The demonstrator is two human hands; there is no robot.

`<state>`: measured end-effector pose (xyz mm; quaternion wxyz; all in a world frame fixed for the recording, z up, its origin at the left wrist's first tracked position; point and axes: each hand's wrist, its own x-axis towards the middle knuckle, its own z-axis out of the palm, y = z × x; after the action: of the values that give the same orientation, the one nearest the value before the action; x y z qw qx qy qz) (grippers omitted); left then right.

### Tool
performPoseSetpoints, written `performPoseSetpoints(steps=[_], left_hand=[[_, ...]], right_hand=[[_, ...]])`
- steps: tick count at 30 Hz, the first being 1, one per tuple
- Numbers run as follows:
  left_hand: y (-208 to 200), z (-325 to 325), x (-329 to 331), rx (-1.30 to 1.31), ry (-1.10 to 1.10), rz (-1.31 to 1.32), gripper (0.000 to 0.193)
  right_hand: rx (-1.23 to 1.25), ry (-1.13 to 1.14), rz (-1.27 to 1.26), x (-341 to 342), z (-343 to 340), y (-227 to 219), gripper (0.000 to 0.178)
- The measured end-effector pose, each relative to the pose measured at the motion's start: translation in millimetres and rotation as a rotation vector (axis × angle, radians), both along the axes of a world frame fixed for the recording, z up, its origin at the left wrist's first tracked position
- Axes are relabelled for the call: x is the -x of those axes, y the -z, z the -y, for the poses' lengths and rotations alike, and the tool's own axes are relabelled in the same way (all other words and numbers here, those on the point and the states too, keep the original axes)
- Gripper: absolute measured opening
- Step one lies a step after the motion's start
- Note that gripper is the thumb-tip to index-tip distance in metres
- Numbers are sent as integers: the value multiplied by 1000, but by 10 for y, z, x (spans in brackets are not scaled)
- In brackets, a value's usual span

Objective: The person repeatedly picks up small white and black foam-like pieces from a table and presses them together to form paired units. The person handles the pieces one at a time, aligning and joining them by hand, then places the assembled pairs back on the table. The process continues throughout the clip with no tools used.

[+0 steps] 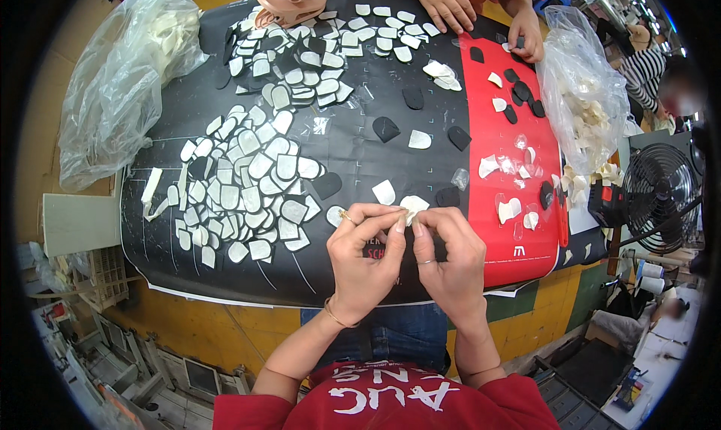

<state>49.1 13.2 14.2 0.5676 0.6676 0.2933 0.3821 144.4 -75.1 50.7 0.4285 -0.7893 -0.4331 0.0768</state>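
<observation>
Near the table's front edge, my left hand [366, 259] and my right hand [451, 251] meet at a small cream-white piece [414, 203] with a rounded outline. Thumb and fingers of both hands are closed on it, and the fingertips cover its lower part. Just beyond lies a white pad [384, 192] with one rounded end. Left of my hands spreads a big pile of similar white pads [244, 159] with dark edges. A dark pad [327, 185] lies beside that pile, and another dark pad [448, 197] is close to my right fingers.
A second pile of pads [300, 69] lies farther back. Across the black-and-red table mat [420, 272] are another person's hands [447, 6]. Clear plastic bags [113, 92] flank the table. A black fan [661, 193] and a red-handled tool [562, 223] are at the right.
</observation>
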Motion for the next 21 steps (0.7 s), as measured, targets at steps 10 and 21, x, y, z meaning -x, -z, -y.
performPoseSetpoints(steps=[10, 21], left_hand=[[23, -243, 66, 94, -195, 108, 16], [-113, 46, -92, -275, 29, -49, 22]], right_hand=[[12, 142, -71, -146, 58, -70, 7], [-3, 107, -101, -77, 46, -94, 8]])
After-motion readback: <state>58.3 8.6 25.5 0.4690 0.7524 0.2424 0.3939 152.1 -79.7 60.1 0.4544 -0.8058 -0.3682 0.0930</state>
